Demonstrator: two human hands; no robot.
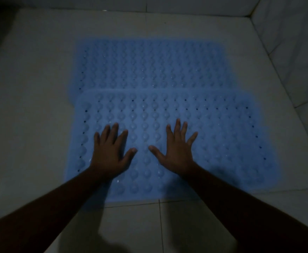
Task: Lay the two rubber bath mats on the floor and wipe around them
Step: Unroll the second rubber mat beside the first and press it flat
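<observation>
Two blue mats lie flat on the tiled floor, both hands pressed on the nearer one.

Near mat overlaps the far mat along its near edge; the far mat reaches toward the floor's back edge, near the wall. Left hand and right hand rest palm-down, fingers spread, gripping nothing.
</observation>
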